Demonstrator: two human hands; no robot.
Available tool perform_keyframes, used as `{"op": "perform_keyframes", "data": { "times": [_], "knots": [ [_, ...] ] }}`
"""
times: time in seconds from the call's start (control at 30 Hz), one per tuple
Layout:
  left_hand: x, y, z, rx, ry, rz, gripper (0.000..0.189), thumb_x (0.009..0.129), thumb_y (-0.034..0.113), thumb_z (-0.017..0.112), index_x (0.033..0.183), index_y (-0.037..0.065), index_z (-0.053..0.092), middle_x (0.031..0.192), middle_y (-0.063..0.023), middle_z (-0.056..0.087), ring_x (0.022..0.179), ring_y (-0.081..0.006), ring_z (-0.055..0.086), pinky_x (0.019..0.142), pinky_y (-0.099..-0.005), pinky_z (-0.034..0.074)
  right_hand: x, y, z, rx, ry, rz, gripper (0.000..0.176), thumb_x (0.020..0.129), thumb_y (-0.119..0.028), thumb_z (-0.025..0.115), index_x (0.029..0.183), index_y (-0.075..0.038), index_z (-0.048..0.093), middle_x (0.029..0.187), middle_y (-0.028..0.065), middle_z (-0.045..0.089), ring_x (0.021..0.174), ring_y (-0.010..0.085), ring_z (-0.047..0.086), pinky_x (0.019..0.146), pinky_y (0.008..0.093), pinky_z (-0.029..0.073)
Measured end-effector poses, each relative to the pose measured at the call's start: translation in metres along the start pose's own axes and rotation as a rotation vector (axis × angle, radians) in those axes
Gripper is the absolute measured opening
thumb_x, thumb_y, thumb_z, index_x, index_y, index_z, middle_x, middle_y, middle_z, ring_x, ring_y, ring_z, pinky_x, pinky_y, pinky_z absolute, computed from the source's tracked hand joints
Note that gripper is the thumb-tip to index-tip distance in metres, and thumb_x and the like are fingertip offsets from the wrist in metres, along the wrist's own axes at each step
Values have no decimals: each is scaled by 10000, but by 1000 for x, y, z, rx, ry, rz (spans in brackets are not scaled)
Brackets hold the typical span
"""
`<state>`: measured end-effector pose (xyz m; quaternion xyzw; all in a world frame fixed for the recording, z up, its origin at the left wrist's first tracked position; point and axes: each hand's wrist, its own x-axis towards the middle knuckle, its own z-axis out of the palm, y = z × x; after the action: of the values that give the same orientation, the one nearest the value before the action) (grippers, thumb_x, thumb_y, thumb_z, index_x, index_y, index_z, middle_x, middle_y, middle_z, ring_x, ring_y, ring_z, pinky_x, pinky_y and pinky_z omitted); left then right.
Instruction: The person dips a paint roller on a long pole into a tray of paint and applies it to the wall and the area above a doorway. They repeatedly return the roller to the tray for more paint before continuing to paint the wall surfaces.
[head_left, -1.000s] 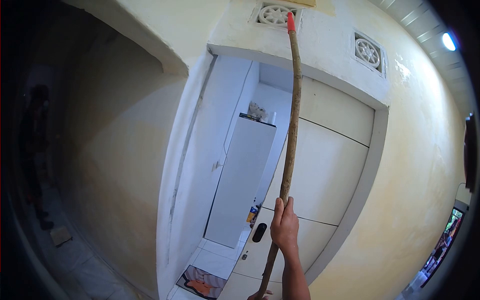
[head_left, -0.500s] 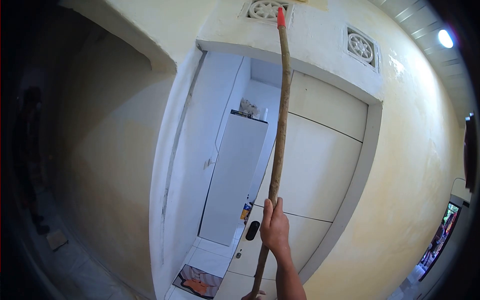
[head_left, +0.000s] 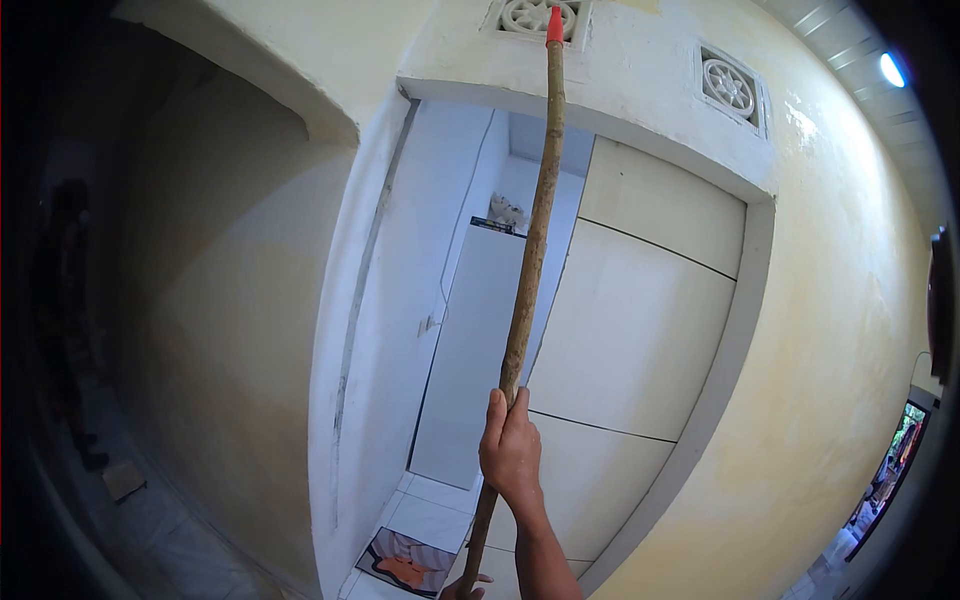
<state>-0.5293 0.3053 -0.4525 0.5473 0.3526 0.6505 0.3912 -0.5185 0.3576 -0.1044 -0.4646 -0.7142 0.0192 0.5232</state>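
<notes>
A long, slightly crooked wooden pole (head_left: 536, 230) rises through the middle of the view, with a red piece (head_left: 555, 27) at its top end. That tip overlaps a round-patterned vent block (head_left: 535, 18) above the doorway. Fingers wrapped round the pole's lower half, my right hand (head_left: 511, 447) grips it, with the forearm coming up from the bottom edge. Lower down, my left hand (head_left: 466, 589) is also closed round the pole and is partly cut off by the frame. Behind the pole stands a cream panelled door (head_left: 630, 320), partway across the opening.
Through the doorway I see a tall pale cabinet-like box (head_left: 455, 350) and a patterned mat (head_left: 405, 562) on tiles. A second vent block (head_left: 729, 88) sits at upper right. A dim person (head_left: 65, 300) stands at far left. A lit lamp (head_left: 892, 70) hangs on the ceiling.
Both hands have moved left with the pole, its lower part more than its top. The door handle is now hidden behind my right hand and arm. The red tip is slightly farther left.
</notes>
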Motion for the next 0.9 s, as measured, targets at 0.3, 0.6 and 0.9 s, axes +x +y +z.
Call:
{"op": "perform_keyframes", "data": {
  "times": [0.3, 0.6, 0.9],
  "knots": [
    [-9, -5, -11, -46, -13, -94, 216, 928, 59, 596, 1126, 133, 641, 562, 95, 347, 460, -36, 296, 425, -246, 226, -10, -3, 9, 61, 22, -16, 342, 1033, -351, 354, 977, -16, 397, 528, 173, 518, 479, 421, 525, 464, 506, 378],
    [-11, 21, -14, -51, -19, -107, 241, 914, 15, 575, 1120, 117, 648, 609, 68, 406, 493, -46, 320, 445, -253, 258, -8, -2, 10, 35, -4, -13, 324, 1028, -341, 359, 989, -21, 395, 535, 197, 551, 510, 454, 564, 473, 531, 422],
    [34, 16, -4, 99, -65, 7, 246, 938, 54, 574, 1160, 136, 639, 552, 80, 357, 440, -55, 297, 410, -263, 230, 37, -20, -13, 98, 24, -23, 355, 1030, -370, 342, 1006, -20, 398, 566, 207, 565, 562, 476, 567, 537, 556, 428]
  ]
}}
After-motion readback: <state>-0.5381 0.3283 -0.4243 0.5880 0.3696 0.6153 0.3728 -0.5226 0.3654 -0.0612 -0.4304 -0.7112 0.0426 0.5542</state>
